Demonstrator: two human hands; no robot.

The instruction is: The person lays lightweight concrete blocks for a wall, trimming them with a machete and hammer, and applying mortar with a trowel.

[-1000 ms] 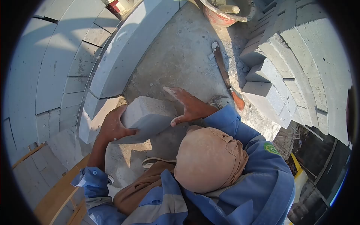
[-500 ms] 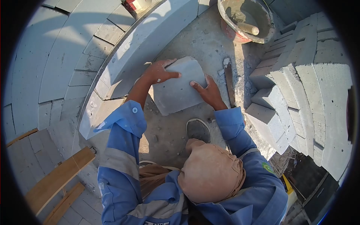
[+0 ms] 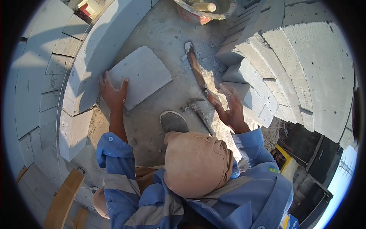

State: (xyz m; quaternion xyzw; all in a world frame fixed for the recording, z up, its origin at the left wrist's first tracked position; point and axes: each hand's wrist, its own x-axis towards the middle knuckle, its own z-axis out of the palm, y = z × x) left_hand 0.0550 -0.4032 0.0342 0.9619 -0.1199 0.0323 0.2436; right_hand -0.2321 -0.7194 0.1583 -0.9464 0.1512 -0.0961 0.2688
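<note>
A pale grey concrete block (image 3: 146, 72) lies at a slant on the floor in front of me, beside the curved block wall. My left hand (image 3: 113, 91) grips its left end, thumb over the top face and fingers along the side. My right hand (image 3: 230, 107) is off the block, its thumb and fingers spread. It is right at the near end of a long, narrow, worn tool (image 3: 196, 68) with a whitish tip. A hammer (image 3: 198, 114) lies between that hand and my shoe (image 3: 173, 121).
A low curved block wall (image 3: 93, 53) runs along the left. Stacked blocks (image 3: 289, 57) rise on the right. A mortar tub (image 3: 192, 16) with a rounded handle in it stands ahead. Wooden planks (image 3: 65, 198) are at lower left, rubble (image 3: 207, 45) near the tool.
My right hand has left the block and moved right to the long tool. My left hand stays on the block, which sits turned at a different angle. The view has swung right.
</note>
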